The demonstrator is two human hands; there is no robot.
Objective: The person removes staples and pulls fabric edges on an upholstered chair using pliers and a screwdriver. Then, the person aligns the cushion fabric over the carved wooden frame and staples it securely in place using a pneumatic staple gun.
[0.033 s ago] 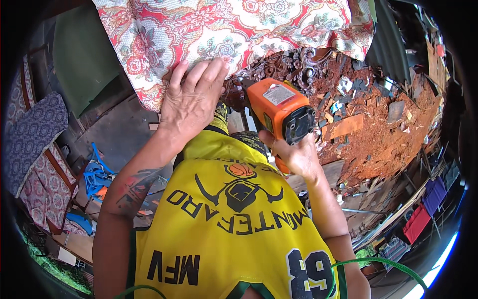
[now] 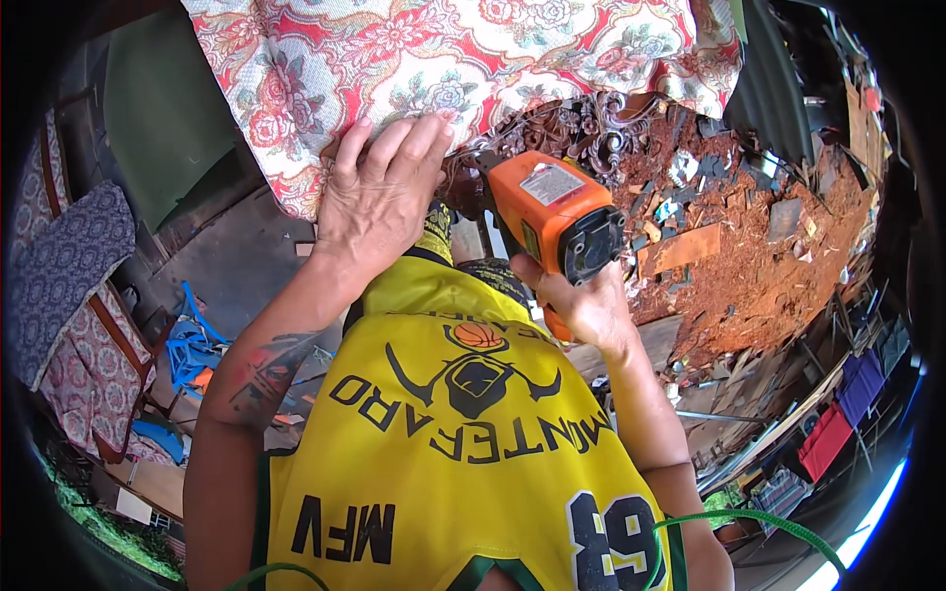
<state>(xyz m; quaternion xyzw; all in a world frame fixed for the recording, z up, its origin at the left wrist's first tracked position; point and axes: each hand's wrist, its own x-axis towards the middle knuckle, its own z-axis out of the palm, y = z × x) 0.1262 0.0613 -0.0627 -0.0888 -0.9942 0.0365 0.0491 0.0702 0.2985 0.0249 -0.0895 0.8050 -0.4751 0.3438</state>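
A floral red, white and grey fabric (image 2: 443,59) is spread across the top of the view, over a carved dark wooden frame (image 2: 601,133) that shows below its edge. My left hand (image 2: 379,187) lies on the fabric near its lower edge, fingers stretched out; its thumb is hidden. In my right hand (image 2: 586,305) is an orange and black staple gun (image 2: 557,212), gripped by its handle. The tool's nose points toward the fabric's edge and the carved wood; whether it touches cannot be made out.
Reddish dirt with scraps and offcuts (image 2: 759,246) covers the ground at right. Patterned cushioned pieces (image 2: 74,266) stand at left, near blue straps (image 2: 192,345). A dark green panel (image 2: 163,108) is at upper left. A green cord (image 2: 759,514) crosses the lower right.
The staple gun has tipped up very slightly. Otherwise both hands and the fabric hold the same place.
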